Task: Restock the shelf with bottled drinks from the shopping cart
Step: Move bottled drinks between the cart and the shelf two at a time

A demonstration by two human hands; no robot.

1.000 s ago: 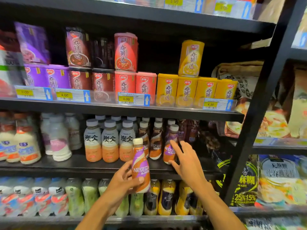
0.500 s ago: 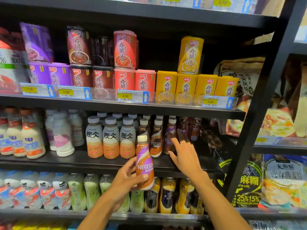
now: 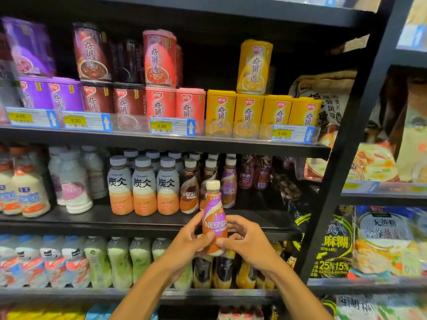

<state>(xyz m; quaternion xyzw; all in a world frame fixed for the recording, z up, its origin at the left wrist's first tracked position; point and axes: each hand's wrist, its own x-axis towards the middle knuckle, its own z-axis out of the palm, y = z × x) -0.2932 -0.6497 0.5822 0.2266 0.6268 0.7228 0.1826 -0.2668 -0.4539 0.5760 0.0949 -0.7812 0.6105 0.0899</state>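
The purple Nescafé bottle (image 3: 215, 218) stands upright in the air just in front of the middle shelf (image 3: 138, 224), at about 6 o'clock from the centre of view, cap up and label facing the camera. Half a second ago only the left hand held it, while the right hand was up among the shelved Nescafé bottles (image 3: 228, 181); now that hand has come back and joined the hold. I judge the row has been tidied and the bottle is ready to go in, probably at 1 o'clock from it, in front of its purple match.

The left hand (image 3: 189, 241) grips the lower body from 8 o'clock, thumb across the front. The right hand (image 3: 247, 241) closes on it from 4 o'clock, fingers curled round the side. Both forearms rise from 6 o'clock, converging. At 10 o'clock stand three latte bottles (image 3: 144, 188).
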